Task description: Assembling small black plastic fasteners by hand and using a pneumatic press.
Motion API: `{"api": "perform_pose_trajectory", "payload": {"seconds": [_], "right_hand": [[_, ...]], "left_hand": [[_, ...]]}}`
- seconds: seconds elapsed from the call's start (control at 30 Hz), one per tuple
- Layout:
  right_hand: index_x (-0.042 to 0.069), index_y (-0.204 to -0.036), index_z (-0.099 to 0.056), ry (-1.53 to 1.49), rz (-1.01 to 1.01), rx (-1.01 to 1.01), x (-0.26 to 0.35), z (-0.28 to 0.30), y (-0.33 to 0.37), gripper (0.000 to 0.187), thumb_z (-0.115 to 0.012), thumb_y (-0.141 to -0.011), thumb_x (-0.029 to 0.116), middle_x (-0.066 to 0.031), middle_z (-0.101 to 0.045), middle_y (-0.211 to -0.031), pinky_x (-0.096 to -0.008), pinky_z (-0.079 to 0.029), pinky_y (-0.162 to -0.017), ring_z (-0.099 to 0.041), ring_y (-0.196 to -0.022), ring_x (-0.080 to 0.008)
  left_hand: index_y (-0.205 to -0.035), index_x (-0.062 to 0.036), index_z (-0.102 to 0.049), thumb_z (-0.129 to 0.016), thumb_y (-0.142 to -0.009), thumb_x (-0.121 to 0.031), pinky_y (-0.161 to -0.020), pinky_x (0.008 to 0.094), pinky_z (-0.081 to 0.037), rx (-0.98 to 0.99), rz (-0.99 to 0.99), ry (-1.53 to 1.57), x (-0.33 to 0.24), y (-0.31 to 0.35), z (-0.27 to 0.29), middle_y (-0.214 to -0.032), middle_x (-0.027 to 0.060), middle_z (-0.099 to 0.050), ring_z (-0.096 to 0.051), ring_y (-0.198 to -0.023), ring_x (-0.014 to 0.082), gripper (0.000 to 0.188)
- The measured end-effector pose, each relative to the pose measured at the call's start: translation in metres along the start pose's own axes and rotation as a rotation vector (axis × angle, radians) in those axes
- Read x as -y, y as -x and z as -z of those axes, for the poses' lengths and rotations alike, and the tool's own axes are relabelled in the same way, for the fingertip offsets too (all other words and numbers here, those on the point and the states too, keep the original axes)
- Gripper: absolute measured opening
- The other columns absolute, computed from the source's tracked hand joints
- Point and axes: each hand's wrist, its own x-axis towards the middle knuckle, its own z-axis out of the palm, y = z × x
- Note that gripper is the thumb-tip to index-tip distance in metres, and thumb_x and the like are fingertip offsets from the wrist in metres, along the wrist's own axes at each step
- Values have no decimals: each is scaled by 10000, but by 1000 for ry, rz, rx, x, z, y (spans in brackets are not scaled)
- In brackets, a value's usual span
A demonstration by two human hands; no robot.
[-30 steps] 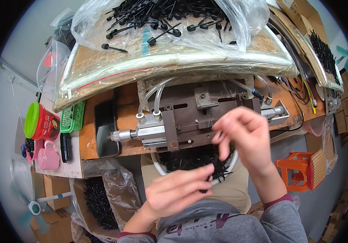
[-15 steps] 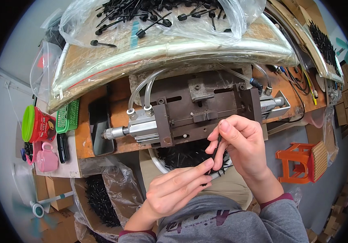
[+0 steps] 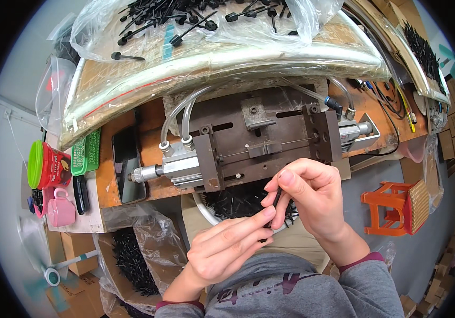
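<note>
In front of my lap, my right hand (image 3: 316, 199) pinches a thin black rod-like part (image 3: 276, 199) between thumb and fingers. My left hand (image 3: 226, 246) has its fingers together around the part's lower end, and dark bits show under those fingertips. Just beyond both hands stands a dark metal fixture (image 3: 248, 169) with a small centre block (image 3: 263, 149) and a thin rod running across it. Below the fixture, partly hidden by my hands, a white-rimmed tub (image 3: 204, 209) holds many thin black parts.
Air cylinders (image 3: 182, 168) with clear tubes flank the fixture. Above it, a plastic-covered shelf (image 3: 148, 74) carries loose black parts. A phone (image 3: 126, 167), green basket (image 3: 85, 153) and pink cup (image 3: 61, 209) are at left. An orange stool (image 3: 389, 209) stands at right; a lined box (image 3: 156, 249) sits lower left.
Both hands have shifted slightly left and stay close together on the black part. The part's lower end is now more covered by my fingers. The view has shifted a little.
</note>
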Motion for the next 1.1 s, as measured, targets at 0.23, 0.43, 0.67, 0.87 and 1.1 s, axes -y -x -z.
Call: {"api": "perform_pose_trajectory", "payload": {"seconds": [0.23,0.43,0.67,0.87,1.1], "right_hand": [[-79,-1028,-697,9,-40,11,3,3,0,127,-656,-980,31,-145,-730,-836,-258,-570,-577,-718,-648,-166],[-23,-953,-750,797,639,43,1,13,-8,132,-768,-826,-51,-101,-745,-829,-240,-555,-605,-729,-694,-147],[-70,-967,-739,744,407,86,32,6,-20,119,-739,-850,-88,-138,-729,-819,-233,-553,-564,-710,-641,-146],[52,-1140,-721,1150,613,-41,75,17,-109,311,-781,-852,155,-26,-740,-801,-224,-486,-572,-635,-645,-56],[60,-1116,-667,2365,601,302,125,26,-236,280,-601,-848,13,-155,-714,-1013,-420,-553,-838,-677,-1033,-323]], "left_hand": [[-968,87,-755,-828,-678,26,-755,340,-628,26,-11,-23,-1,0,5,-1210,211,-700,-742,-894,277,306],[-957,106,-737,-811,-694,48,-748,330,-626,23,-57,-86,2,-5,-1,-1215,219,-697,-739,-890,278,279],[-975,64,-749,-853,-670,-9,-748,322,-616,-17,-90,-156,5,-20,0,-1181,179,-719,-743,-880,262,331],[-963,41,-734,-862,-668,-38,-767,336,-604,-45,97,-241,6,-27,-4,-1245,170,-691,-718,-921,253,331],[-990,-2,-702,-816,-743,-95,-659,302,-548,91,84,-565,20,-25,-43,-1279,153,-684,-692,-754,202,287]]}}
